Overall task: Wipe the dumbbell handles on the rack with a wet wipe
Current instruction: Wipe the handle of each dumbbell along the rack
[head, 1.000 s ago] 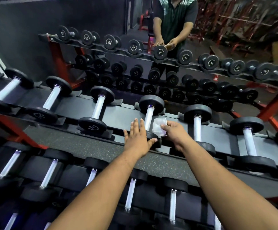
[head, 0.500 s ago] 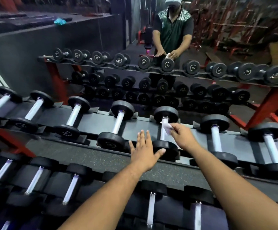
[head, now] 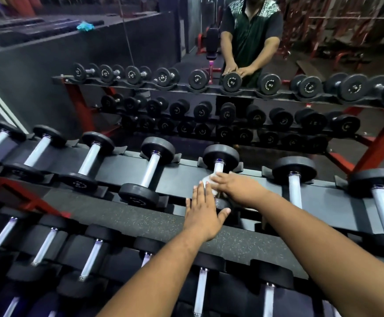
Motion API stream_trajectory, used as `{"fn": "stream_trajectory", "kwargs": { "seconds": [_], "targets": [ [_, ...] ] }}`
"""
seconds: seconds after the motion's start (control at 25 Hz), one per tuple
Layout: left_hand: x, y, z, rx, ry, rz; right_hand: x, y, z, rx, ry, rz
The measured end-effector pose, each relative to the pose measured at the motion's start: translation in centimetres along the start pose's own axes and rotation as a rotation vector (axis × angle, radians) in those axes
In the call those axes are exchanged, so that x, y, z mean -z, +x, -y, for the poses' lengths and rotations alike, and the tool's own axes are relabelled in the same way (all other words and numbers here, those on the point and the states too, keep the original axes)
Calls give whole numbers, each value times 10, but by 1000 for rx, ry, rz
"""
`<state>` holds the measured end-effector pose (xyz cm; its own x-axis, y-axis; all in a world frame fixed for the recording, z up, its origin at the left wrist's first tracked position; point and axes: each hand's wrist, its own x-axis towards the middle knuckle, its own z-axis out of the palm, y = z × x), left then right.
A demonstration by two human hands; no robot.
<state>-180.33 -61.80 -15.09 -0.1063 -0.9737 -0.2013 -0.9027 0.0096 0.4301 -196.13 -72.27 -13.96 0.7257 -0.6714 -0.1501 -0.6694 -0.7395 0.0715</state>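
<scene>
A row of black dumbbells with silver handles lies on the top shelf of the rack (head: 181,179). My right hand (head: 236,187) lies across the handle of one dumbbell (head: 220,156) and presses a white wet wipe (head: 205,179) around it. My left hand (head: 203,212) rests flat, fingers straight, on the near weight of that same dumbbell, which it mostly hides. The neighbouring dumbbell on the left (head: 151,170) and the one on the right (head: 295,181) lie untouched.
A lower shelf with more dumbbells (head: 94,255) runs below my arms. A mirror behind the rack reflects the rack (head: 232,92) and a person (head: 252,35) in a dark shirt. Red frame legs (head: 378,145) stand at the right.
My right hand has slid down the handle from its far end toward the middle, with the wipe. The view has dropped and shifted slightly. My left hand stays on the near weight.
</scene>
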Motion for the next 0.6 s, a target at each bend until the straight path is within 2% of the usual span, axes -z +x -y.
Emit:
{"fn": "stream_trajectory", "kwargs": {
  "seconds": [0.12, 0.32, 0.4, 0.52, 0.6],
  "targets": [
    [-4, 2, 1, -20, -20, -40, 6, 8, 4, -221, -63, -28],
    [-14, 4, 9, -76, -77, -125, 2, -18, 9, 35, 94, 99],
    [-17, 4, 9, -94, -109, -169, 5, -13, 3, -59, 24, 84],
    [-19, 3, 11, -96, -140, -193, 10, 6, 9, -309, -8, -10],
    [-18, 3, 12, -96, -163, -185, 9, 9, 16, -265, 60, 7]
  ]
}}
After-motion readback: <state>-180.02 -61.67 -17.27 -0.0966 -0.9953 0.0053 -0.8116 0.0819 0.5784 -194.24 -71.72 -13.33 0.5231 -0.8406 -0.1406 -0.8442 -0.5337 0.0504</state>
